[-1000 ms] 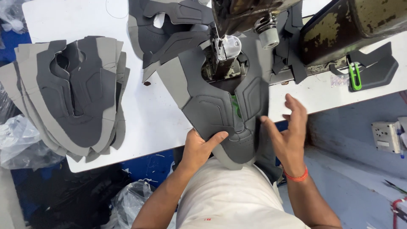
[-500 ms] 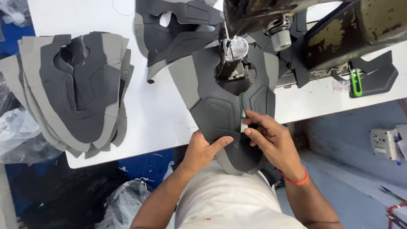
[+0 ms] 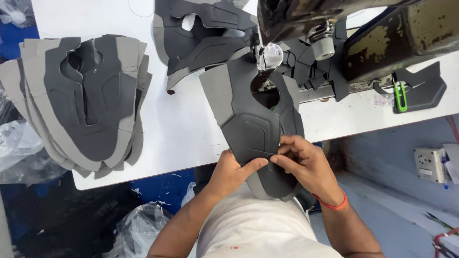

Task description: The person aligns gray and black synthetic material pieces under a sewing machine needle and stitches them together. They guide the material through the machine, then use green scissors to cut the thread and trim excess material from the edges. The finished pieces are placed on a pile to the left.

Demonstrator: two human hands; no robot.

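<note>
While both hands pinch its near end, the grey shoe upper [image 3: 251, 129] lies under the sewing machine's presser foot [image 3: 267, 57] on the white table [image 3: 186, 124]. Left hand [image 3: 229, 172] and right hand [image 3: 306, 165] have fingers closed on it. Clear plastic bags [image 3: 138, 229] sit on the floor.

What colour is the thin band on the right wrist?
Orange-red; the thin wrist band shows best in the head view.

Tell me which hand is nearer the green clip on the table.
Right. The right hand pinches the grey shoe upper, below-left of the green clip; the left hand grips the upper's near edge, farther left.
</note>
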